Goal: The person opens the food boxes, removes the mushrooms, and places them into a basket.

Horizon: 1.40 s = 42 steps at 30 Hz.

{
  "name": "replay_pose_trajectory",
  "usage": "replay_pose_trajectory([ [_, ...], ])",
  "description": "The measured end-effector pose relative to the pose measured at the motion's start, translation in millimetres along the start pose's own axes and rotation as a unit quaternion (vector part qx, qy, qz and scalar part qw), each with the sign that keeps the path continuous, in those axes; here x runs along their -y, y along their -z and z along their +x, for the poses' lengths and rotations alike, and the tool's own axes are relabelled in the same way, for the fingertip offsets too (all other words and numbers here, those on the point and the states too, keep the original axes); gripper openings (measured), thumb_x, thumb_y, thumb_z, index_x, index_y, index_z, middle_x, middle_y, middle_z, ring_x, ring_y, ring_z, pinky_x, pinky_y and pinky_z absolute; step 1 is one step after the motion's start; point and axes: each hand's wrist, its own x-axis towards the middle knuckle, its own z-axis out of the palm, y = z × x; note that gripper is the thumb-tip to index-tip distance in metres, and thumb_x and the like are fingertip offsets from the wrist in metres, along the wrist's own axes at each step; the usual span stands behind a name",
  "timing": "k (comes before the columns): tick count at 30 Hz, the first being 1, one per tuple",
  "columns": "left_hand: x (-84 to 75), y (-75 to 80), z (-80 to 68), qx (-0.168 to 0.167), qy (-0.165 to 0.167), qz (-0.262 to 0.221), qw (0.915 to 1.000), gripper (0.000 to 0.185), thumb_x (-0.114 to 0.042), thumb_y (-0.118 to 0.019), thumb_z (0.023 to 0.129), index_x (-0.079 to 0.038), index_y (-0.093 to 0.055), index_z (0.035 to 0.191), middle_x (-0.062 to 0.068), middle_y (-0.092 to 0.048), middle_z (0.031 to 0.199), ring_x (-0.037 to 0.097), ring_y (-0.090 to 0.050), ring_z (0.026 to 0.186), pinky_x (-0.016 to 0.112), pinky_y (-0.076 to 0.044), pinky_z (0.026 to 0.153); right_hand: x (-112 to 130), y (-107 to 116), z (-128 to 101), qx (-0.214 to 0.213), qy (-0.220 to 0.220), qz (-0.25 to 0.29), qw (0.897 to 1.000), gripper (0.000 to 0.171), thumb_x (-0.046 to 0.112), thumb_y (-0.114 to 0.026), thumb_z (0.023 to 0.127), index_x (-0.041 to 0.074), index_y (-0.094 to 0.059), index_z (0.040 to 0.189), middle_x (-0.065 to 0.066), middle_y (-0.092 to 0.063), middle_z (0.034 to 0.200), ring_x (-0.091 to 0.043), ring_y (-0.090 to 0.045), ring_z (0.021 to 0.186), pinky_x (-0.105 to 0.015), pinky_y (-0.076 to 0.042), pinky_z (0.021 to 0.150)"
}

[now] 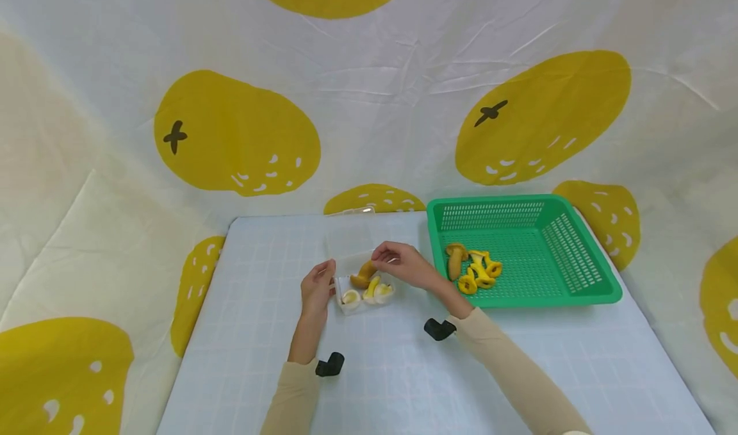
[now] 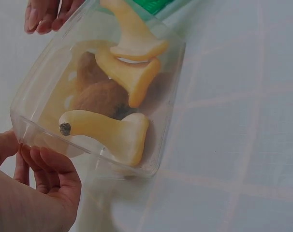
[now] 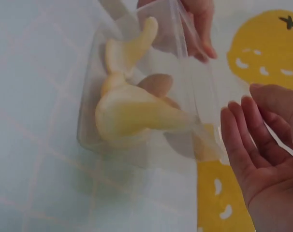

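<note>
My left hand (image 1: 316, 289) pinches the left edge of a clear plastic box (image 2: 42, 77) between thumb and fingers. Inside lie several pale yellow mushrooms (image 2: 105, 129) and brown ones (image 2: 99, 99), partly overlapping. In the head view a brown mushroom (image 1: 363, 276) leans at the back of the box, its stem end close to the fingertips of my right hand (image 1: 405, 265). Loosely bent, the fingers of that hand hover by the box's back right corner, and the right wrist view shows nothing held in them.
The box's clear lid (image 1: 348, 230) stands folded back behind it. To the right, a green basket (image 1: 576, 297) holds a brown mushroom (image 1: 455, 262) and several bright yellow ones (image 1: 480, 273) along its left side. A pale checked cloth (image 1: 254, 332) covers the table; a patterned curtain (image 1: 375, 127) hangs behind.
</note>
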Motion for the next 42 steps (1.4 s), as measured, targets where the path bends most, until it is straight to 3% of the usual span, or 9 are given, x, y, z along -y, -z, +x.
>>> replay_pose_trajectory([
  [5,0.3,0.6,1.0,0.003,-0.001,0.000,1.0000,0.040,-0.035,-0.069,0.101,-0.006,-0.067,0.128,0.015,-0.063,0.122,0.020,-0.058,0.092,0.024,-0.051,0.070,1,-16,7,0.033,0.011,0.000,0.999,0.017,0.004,-0.068,0.099,-0.005,-0.066,0.113,-0.012,-0.069,0.105,-0.022,-0.062,0.097,-0.028,-0.055,0.090],
  [14,1.5,-0.3,2.2,0.004,-0.015,-0.015,0.9998,0.040,-0.036,-0.072,0.098,-0.005,-0.069,0.123,0.011,-0.065,0.110,0.018,-0.058,0.086,0.024,-0.051,0.067,1,-40,16,0.096,0.080,-0.047,0.991,0.019,-0.011,-0.070,0.091,-0.008,-0.066,0.109,-0.023,-0.069,0.103,-0.025,-0.066,0.091,-0.027,-0.056,0.084],
  [20,0.5,0.6,1.3,0.010,-0.012,-0.020,0.9997,0.042,-0.036,-0.073,0.098,-0.003,-0.067,0.124,0.004,-0.064,0.104,0.011,-0.055,0.081,0.022,-0.049,0.066,1,-50,22,0.163,0.062,-0.085,0.981,0.020,-0.009,-0.071,0.092,-0.009,-0.067,0.111,-0.020,-0.069,0.101,-0.024,-0.063,0.087,-0.027,-0.056,0.083],
  [26,-0.5,1.5,0.1,0.015,-0.010,-0.027,0.9995,0.044,-0.035,-0.073,0.097,-0.002,-0.066,0.126,0.001,-0.063,0.100,0.010,-0.053,0.079,0.021,-0.047,0.064,2,-55,30,0.200,0.040,-0.105,0.973,0.019,-0.004,-0.074,0.092,-0.005,-0.071,0.110,-0.014,-0.073,0.102,-0.019,-0.066,0.089,-0.021,-0.054,0.083],
  [34,-0.7,1.2,-2.2,0.014,-0.009,-0.023,0.9996,0.040,-0.033,-0.072,0.099,-0.003,-0.067,0.125,0.000,-0.062,0.099,0.010,-0.055,0.079,0.022,-0.049,0.065,6,-56,34,0.228,0.060,-0.165,0.958,0.010,0.000,-0.073,0.094,0.000,-0.075,0.104,-0.007,-0.073,0.096,-0.008,-0.062,0.084,-0.018,-0.052,0.082],
  [37,0.4,1.0,-1.6,0.011,-0.010,-0.024,0.9996,0.039,-0.033,-0.071,0.099,-0.004,-0.067,0.124,-0.001,-0.061,0.096,0.010,-0.055,0.078,0.022,-0.049,0.064,5,-53,31,0.220,0.057,-0.157,0.961,0.009,0.003,-0.070,0.098,0.003,-0.073,0.106,-0.003,-0.071,0.096,-0.008,-0.060,0.085,-0.019,-0.051,0.082],
  [42,0.8,0.9,-0.7,0.009,-0.013,-0.027,0.9995,0.037,-0.031,-0.071,0.100,-0.003,-0.067,0.123,0.000,-0.061,0.096,0.010,-0.054,0.076,0.020,-0.048,0.063,3,-45,25,0.179,0.053,-0.092,0.978,0.016,0.006,-0.068,0.100,0.002,-0.069,0.115,-0.004,-0.070,0.105,-0.011,-0.063,0.094,-0.023,-0.053,0.089],
])
